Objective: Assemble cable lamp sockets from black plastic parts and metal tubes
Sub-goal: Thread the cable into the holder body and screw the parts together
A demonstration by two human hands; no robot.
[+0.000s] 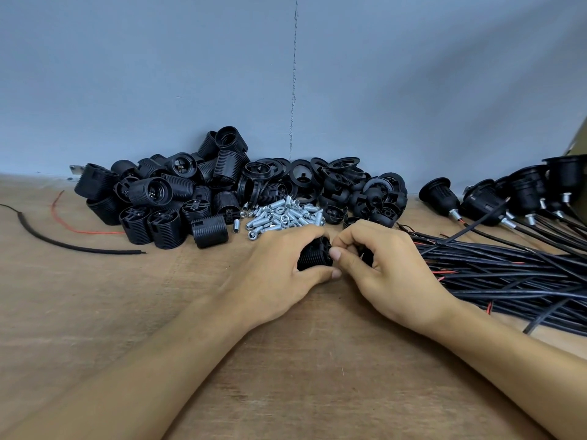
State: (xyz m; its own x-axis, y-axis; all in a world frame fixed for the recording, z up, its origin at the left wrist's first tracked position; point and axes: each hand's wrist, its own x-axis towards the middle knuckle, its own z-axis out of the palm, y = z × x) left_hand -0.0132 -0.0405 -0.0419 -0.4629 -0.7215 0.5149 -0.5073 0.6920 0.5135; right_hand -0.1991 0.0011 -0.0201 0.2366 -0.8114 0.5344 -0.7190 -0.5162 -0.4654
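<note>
Head view shows a threaded socket body (313, 257), black and ribbed, lying on its side in the left hand (279, 274) just above the desk (286, 369), near the middle of the picture. The left grip is clamped on it: the fingers curl over the top and the thumb closes underneath. The right hand (390, 274) meets it from the other side. Its thumb and forefinger tips are pressed together at the socket's open end, and its other fingers curl round a black part (365, 257) that shows only as a dark patch between them, so the right grip is closed too. What exactly the fingertips pinch is hidden.

Just behind the hands lies a heap of metal tubes (286, 214), short, silvery and threaded. To the left of it sits a pile of socket bodies (165, 198) of the same ribbed kind, some upright and some tipped over. To the right of the tubes is a pile of black rings and caps (336, 182). Both piles lean against the blue-grey wall (190, 74).

A thick bundle of black cables (508, 277) with red cores showing here and there runs from beside the right hand to the right edge. Behind it lies a row of finished sockets (524, 192), each with a metal tube and a cable coming out of it. Far left on the desk lie a loose black cable piece (63, 241) and a thin red wire (85, 231).
</note>
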